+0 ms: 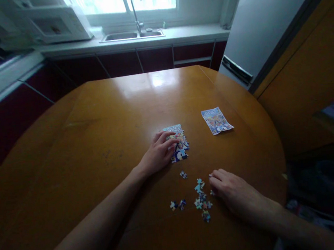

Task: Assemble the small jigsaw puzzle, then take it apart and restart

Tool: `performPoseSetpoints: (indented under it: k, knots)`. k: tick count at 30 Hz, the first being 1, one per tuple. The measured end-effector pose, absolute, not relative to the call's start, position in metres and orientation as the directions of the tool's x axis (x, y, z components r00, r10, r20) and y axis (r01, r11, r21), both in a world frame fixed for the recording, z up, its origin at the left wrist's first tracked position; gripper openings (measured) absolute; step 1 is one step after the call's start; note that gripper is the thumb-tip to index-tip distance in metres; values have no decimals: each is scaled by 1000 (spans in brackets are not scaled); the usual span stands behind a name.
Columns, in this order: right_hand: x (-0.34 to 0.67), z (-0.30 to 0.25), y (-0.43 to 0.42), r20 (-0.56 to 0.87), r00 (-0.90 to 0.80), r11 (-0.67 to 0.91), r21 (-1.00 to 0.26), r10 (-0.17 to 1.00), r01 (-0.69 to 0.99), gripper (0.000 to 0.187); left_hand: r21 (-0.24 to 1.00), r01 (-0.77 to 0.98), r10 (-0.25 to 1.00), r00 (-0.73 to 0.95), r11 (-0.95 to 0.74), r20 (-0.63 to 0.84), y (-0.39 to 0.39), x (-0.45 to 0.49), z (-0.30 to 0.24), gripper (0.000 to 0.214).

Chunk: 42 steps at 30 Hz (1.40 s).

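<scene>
My left hand rests on the left side of a partly assembled jigsaw puzzle, its fingers stretched over the joined pieces and hiding that edge. My right hand is closed at the fingertips, pinching a small puzzle piece that shows only as a pale bit. Just left of it lies a loose cluster of puzzle pieces, mostly blue and pale. A small piece group sits below the puzzle, and a few dark blue and white pieces lie farther left.
A creased picture sheet with similar artwork lies right of the puzzle on the brown wooden table. Beyond the table are a counter with a sink and a white microwave. A fridge stands at the right.
</scene>
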State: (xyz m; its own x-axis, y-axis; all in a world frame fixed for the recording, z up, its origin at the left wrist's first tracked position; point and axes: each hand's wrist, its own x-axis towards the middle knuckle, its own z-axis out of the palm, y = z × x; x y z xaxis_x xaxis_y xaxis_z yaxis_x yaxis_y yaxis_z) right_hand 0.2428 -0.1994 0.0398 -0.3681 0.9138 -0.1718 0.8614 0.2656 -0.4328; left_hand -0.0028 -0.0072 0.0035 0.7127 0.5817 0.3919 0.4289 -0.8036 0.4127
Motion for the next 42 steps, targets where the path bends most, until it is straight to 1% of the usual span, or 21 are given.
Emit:
performPoseSetpoints:
  k: [2, 4, 6, 9, 11, 13, 15, 17, 21, 23, 27, 32, 34, 38, 42]
  knots:
    - [242, 44, -198, -174, -370, 254, -467, 913, 847, 21, 411, 427, 579, 714, -806, 394, -8, -3, 4, 24]
    - [242, 53, -193, -151, -379, 243, -547, 913, 801, 22, 409, 427, 579, 714, -806, 395, -8, -3, 5, 24]
    - [245, 64, -183, -104, -382, 232, -640, 918, 733, 22, 409, 428, 580, 714, -805, 393, -8, -3, 6, 24]
    - [250, 77, -154, -21, -320, 203, -734, 947, 648, 19, 416, 416, 572, 721, -809, 391, -8, -3, 7, 24]
    - [251, 79, -128, 35, -267, 199, -762, 963, 617, 15, 417, 395, 554, 734, -819, 393, -8, -4, 9, 24]
    - [247, 74, -102, 66, -251, 202, -798, 966, 567, 15, 412, 377, 536, 744, -830, 398, -8, -5, 11, 23]
    - [241, 64, -79, 62, -214, 174, -813, 975, 556, 19, 410, 368, 526, 753, -835, 396, -9, -6, 13, 22]
    - [234, 52, -64, 23, -182, 120, -831, 983, 543, 19, 412, 365, 523, 759, -835, 387, -10, -6, 15, 21]
    - [224, 34, -57, -78, -103, -11, -842, 992, 539, 7, 418, 358, 516, 773, -835, 370, -12, -8, 16, 20]
    - [222, 30, -60, -101, -90, -37, -842, 991, 539, 5, 418, 352, 507, 786, -838, 355, -12, -9, 16, 22]
    - [219, 28, -67, -84, -81, -26, -835, 993, 550, 8, 420, 346, 492, 810, -839, 317, -12, -10, 16, 26]
    - [214, 29, -70, -82, -44, -39, -798, 996, 601, 12, 432, 354, 503, 810, -830, 302, -12, -10, 16, 29]
    - [213, 29, -70, -79, -40, -36, -773, 996, 633, 12, 434, 348, 499, 812, -831, 304, -12, -10, 16, 29]
    - [213, 29, -70, -95, -20, -53, -704, 995, 708, 5, 437, 349, 502, 809, -829, 307, -12, -10, 15, 26]
    - [212, 29, -68, -100, 7, -73, -677, 995, 732, 10, 428, 350, 498, 812, -833, 305, -12, -10, 15, 24]
